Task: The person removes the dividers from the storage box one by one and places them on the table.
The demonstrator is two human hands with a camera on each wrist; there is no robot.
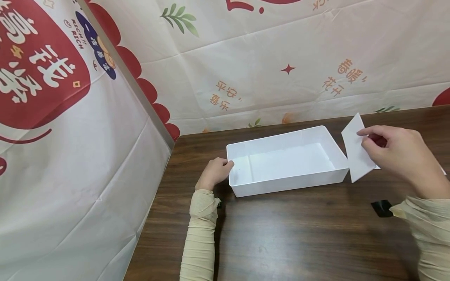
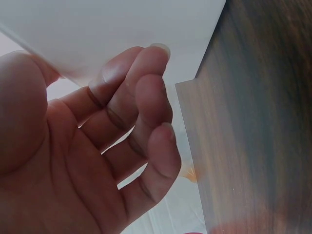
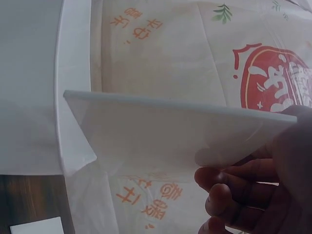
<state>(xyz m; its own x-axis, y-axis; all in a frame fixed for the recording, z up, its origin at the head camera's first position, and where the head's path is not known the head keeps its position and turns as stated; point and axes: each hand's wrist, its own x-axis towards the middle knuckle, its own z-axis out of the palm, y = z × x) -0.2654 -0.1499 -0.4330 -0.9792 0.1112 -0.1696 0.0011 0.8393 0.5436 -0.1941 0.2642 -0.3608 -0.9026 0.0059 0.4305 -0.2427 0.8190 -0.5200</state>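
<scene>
Right hand (image 1: 404, 156) pinches white card (image 1: 356, 150) upright, just beside right end of white tray (image 1: 288, 183); left hand (image 1: 215, 171), fingers relaxed, steadies tray's left end on desk (image 1: 299, 234); likely step: bringing card to tray; next needs aligning card over the tray's opening.

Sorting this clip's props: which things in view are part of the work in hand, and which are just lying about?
In use:
- white tray, left hand touching its end
- white card, pinched in right hand

Lying about:
- small black item on the table
- printed cloth backdrop
</scene>
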